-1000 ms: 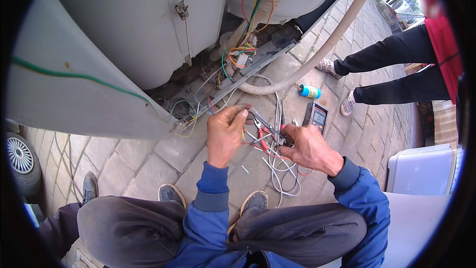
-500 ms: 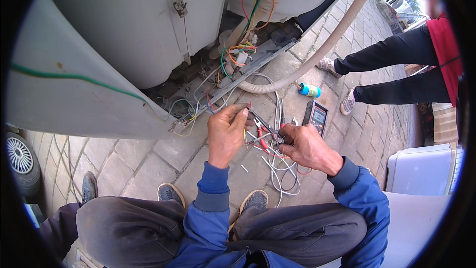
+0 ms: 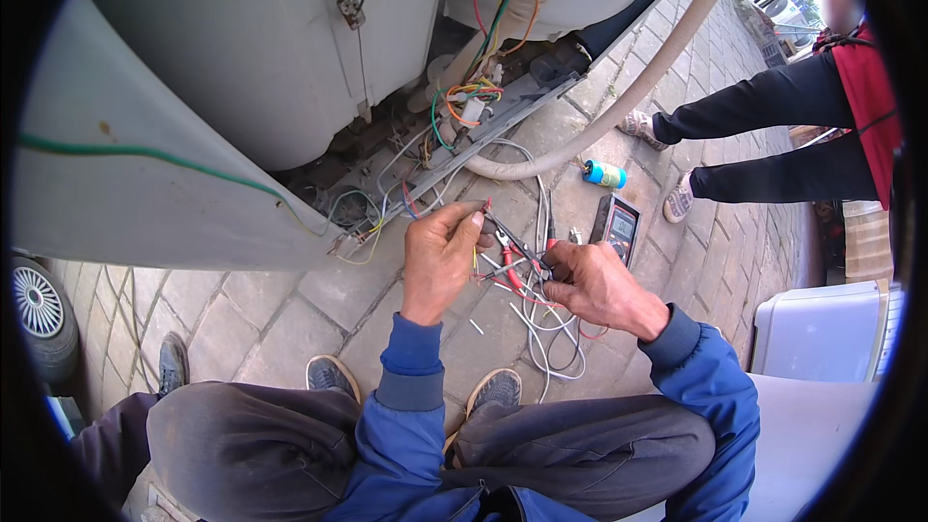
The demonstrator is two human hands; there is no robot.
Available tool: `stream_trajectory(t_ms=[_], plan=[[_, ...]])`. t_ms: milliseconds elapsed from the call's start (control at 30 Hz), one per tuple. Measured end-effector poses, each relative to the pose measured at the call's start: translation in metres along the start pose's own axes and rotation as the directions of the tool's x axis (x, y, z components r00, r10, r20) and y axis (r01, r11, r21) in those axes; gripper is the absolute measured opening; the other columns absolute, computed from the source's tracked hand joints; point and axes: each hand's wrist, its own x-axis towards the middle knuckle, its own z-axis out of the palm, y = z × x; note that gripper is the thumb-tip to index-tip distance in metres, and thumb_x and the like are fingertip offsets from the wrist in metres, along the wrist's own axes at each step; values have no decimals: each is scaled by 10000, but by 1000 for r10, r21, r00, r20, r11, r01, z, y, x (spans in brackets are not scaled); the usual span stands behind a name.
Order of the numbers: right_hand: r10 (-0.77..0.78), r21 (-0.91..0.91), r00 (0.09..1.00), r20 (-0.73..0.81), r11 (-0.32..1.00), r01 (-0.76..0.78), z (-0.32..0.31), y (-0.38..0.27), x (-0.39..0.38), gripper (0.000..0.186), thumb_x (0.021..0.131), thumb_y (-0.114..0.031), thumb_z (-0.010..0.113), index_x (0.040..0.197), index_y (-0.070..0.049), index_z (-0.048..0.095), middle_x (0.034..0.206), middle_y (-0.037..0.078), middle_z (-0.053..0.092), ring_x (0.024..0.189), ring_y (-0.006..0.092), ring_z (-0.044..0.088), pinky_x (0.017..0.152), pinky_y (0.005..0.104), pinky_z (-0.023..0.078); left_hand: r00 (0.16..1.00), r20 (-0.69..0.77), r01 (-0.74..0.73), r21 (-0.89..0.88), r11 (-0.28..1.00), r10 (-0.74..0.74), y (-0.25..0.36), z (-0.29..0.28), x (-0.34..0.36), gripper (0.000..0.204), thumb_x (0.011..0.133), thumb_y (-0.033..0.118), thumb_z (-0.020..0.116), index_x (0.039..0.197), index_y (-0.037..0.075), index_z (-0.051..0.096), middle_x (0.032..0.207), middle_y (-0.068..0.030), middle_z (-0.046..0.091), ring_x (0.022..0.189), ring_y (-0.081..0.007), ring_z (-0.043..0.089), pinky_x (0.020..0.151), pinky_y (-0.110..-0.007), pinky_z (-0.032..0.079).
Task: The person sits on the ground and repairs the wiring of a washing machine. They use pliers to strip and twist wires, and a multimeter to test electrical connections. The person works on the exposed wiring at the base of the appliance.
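Note:
My left hand [image 3: 440,261] is closed in a pinch, with a small red wire end [image 3: 487,204] showing at its fingertips. From the right, my right hand [image 3: 607,282] grips a slender dark metal tool [image 3: 522,248]; its exact kind is unclear. The tool's tip reaches up to the fingers of my left hand. Below it, pliers with red handles [image 3: 511,275] lie among grey and white cables [image 3: 544,348] on the paving. A multimeter [image 3: 619,228] with a lit display is just beyond my right hand.
Ahead stands an opened white appliance [image 3: 222,48] with bundled coloured wires [image 3: 474,97] at its base. A beige hose [image 3: 633,101] curves out over the bricks near a blue cylinder [image 3: 604,174]. Another person [image 3: 773,135] stands at right, and a wheel [image 3: 41,314] lies at far left.
My left hand and forearm have shifted very slightly left. Both hands keep their grips, and the person at right has moved a little.

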Motion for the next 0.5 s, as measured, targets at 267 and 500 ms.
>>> stream_trajectory(t_ms=[267,500], plan=[[-80,-26,997,-24,996,79,5,13,2,288,814,-63,744,1061,60,661,767,216,686,704,340,702,654,420,536,999,33,6,-1,1000,-6,-1,-4,-1,223,1011,101,597,1135,-57,693,841,-52,701,707,-103,656,643,-259,525],[-126,-81,992,-20,989,124,4,16,4,292,812,-41,743,1076,43,652,790,230,682,744,402,695,662,429,544,991,124,62,-47,997,-56,1,-5,-1,218,1044,160,554,1073,-32,652,775,-7,601,663,-67,515,580,-237,425]])
